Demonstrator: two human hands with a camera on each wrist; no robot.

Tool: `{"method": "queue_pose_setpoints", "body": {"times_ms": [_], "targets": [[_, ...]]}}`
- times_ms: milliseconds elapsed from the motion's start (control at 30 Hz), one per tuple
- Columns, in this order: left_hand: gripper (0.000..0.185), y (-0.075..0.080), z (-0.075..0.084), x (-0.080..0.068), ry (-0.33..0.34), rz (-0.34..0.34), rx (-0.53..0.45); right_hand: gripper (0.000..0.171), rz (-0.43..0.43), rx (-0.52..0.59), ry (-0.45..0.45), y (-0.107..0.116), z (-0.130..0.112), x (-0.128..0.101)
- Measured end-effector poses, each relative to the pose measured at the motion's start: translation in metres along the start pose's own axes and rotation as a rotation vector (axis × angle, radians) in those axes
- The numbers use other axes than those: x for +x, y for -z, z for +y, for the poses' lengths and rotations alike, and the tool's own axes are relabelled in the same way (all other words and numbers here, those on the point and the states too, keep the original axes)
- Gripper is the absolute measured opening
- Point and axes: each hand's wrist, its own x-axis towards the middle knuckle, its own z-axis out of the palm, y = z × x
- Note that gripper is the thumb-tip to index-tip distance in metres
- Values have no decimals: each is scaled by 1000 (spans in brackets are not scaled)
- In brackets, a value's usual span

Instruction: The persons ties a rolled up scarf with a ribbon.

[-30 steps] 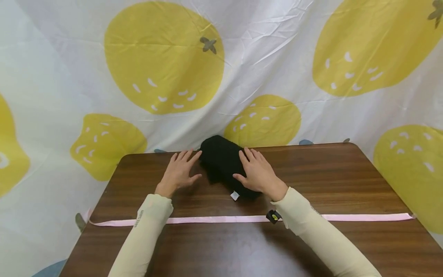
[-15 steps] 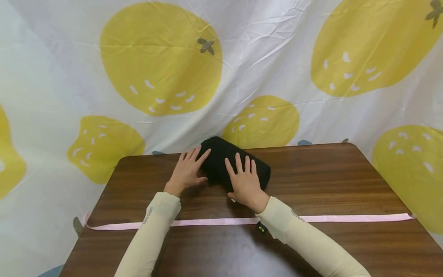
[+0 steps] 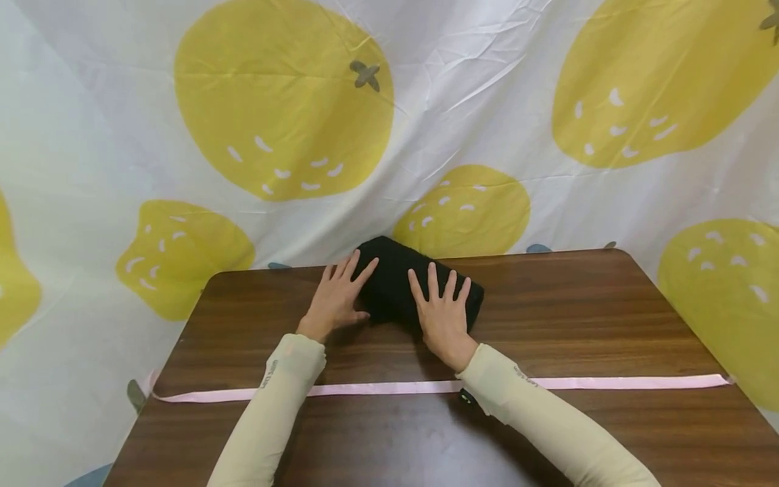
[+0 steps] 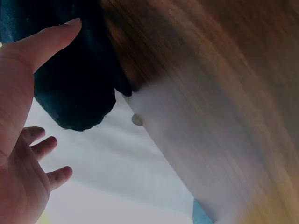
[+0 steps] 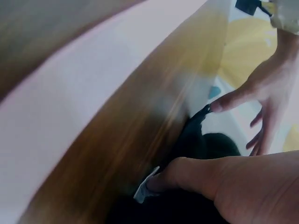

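Note:
A black cloth bundle (image 3: 391, 276), thick and rounded, lies slanted near the table's back edge. My left hand (image 3: 335, 299) is at its left end with fingers spread; in the left wrist view the thumb (image 4: 51, 42) reaches across the black cloth (image 4: 77, 88). Over the bundle's front right part rests my right hand (image 3: 444, 323), fingers fanned out on top. A small white label (image 5: 145, 187) on the cloth shows in the right wrist view, touched by the right thumb (image 5: 187, 175). The head view hides this label behind the right hand.
A pink ribbon (image 3: 389, 387) runs across the brown wooden table (image 3: 389, 439), in front of the bundle and beneath both forearms. Right behind the table hangs a white curtain (image 3: 316, 230) with yellow fruit prints.
Both hands have closed in on the bundle; the left moved right. The right hand shifted left and nearer, then slightly back right. The bundle's right end now shows beyond it, and the label is covered.

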Motion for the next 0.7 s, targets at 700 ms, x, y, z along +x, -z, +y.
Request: {"method": "queue_pose_setpoints", "body": {"times_ms": [700], "targets": [[129, -11, 29, 26, -23, -41, 149, 117, -61, 343, 332, -22, 76, 10]]}}
